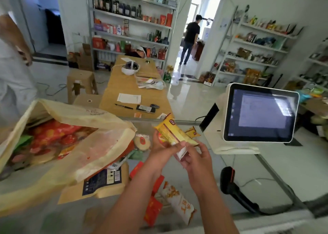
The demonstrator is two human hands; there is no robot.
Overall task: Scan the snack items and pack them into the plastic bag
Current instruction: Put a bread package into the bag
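Observation:
Above the counter, both my hands hold a long yellow snack packet (173,131). My left hand (162,149) grips its underside and my right hand (194,156) pinches its near white end. A large cream bag (74,145) lies open on its side at the left, with red and orange packets (53,136) inside. More snacks lie loose on the counter: a brown pouch with a blue label (99,184), red packets (152,209), a white-and-orange packet (179,201) and a round cake (142,142).
A black handheld scanner (232,185) lies at the right on the grey counter (266,171). The white till screen (260,113) stands behind it. A person in white stands at the far left (12,56). A wooden table (134,91) and shelves lie beyond.

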